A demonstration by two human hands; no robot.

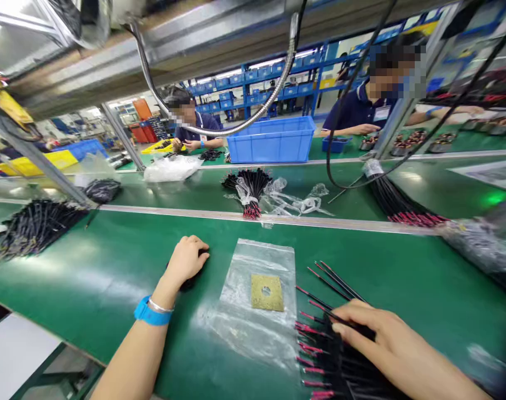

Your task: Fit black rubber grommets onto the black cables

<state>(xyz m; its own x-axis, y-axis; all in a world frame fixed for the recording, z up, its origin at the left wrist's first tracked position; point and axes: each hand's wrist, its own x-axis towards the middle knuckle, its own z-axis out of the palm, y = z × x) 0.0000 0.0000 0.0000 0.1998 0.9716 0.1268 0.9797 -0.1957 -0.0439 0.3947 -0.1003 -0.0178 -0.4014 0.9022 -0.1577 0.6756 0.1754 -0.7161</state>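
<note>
Pinching black cables — right hand, clear bag alongside

Left hand left of centre, back up, fingers curled, thumb and index toward right; palm hidden. Left forearm runs from near edge to far, leaning right. Right hand near right, thumb and index in a pinch, pointing left. Right forearm slants in from near right corner.

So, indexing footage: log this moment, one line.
left hand: over dark item; right hand: on black red-tipped cables; between: clear plastic bag
</note>
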